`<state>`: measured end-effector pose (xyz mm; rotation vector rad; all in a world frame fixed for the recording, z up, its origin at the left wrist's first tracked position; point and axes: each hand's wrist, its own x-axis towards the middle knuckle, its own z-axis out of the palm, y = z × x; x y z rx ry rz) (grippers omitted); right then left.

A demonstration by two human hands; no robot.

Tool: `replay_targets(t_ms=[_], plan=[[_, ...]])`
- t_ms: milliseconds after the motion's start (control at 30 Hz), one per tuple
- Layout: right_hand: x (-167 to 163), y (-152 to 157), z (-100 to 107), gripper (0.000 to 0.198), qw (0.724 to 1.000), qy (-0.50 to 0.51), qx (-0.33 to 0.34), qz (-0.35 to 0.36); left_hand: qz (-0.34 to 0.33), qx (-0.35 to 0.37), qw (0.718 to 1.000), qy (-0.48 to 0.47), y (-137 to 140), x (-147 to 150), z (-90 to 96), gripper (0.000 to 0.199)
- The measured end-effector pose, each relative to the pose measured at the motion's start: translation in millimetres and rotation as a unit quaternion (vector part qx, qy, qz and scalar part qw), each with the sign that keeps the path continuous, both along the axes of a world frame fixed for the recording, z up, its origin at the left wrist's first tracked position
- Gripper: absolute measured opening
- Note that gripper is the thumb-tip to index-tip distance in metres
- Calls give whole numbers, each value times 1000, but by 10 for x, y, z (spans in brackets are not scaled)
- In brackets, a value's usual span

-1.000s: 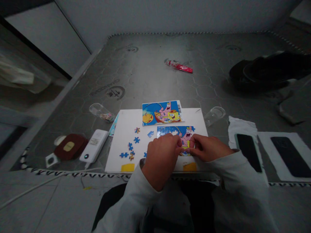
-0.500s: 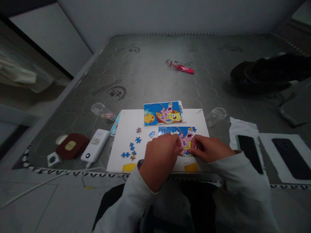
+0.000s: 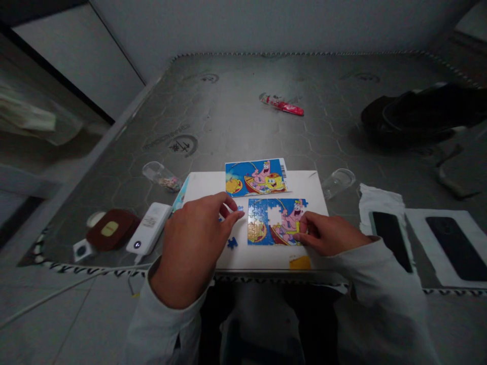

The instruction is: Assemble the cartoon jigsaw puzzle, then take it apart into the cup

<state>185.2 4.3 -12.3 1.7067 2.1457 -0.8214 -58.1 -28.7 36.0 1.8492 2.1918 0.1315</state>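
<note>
A partly assembled jigsaw puzzle point(image 3: 256, 230) lies on a white board point(image 3: 304, 180), with a gap of bare white in its upper middle. My right hand point(image 3: 331, 233) is at the puzzle's right side, thumb and fingers closed on that edge and hiding part of it. My left hand point(image 3: 201, 238) hovers over the board left of the puzzle, thumb and index apart. Close to its fingertips lies a loose blue piece point(image 3: 240, 208). Below the thumb sits another blue puzzle piece point(image 3: 232, 243). The hand covers most other loose pieces. Behind the puzzle rests a matching picture card point(image 3: 254, 177).
Clear plastic cups point(image 3: 338, 182) flank the board; the left cup point(image 3: 162, 175) holds small bits. A white power bank point(image 3: 149, 228) with a cable and a brown case point(image 3: 113, 229) stand left. Phones point(image 3: 390, 238) lie right, a dark bag point(image 3: 422, 114) behind them. A red wrapper point(image 3: 281, 104) lies farther back.
My left hand has moved left, off the puzzle and over the loose pieces, uncovering the puzzle's left part and its gap. My right hand has stayed at the right edge.
</note>
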Motion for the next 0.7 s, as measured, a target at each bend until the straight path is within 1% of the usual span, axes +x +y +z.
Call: replay_targets(t_ms=[167,300,467,533,700], plan=[[-1,-1,-5,19,1000,-21,-4,11,1,-9,1000,11,3,-34,-2,16],[15,2,-1,15,1000,-17,-7,24,-4,-12,1000,9,5,-44,-11,17],[-22,-3,42,23,999,-23,32,29,11,-16,999,33,7,-76,-21,21],[-50,0,45,23,998,-27,44,31,13,-15,999,34,9,-92,-22,21],[-59,21,-2,20,999,-15,28,32,21,-14,999,25,5,-139,-11,22]])
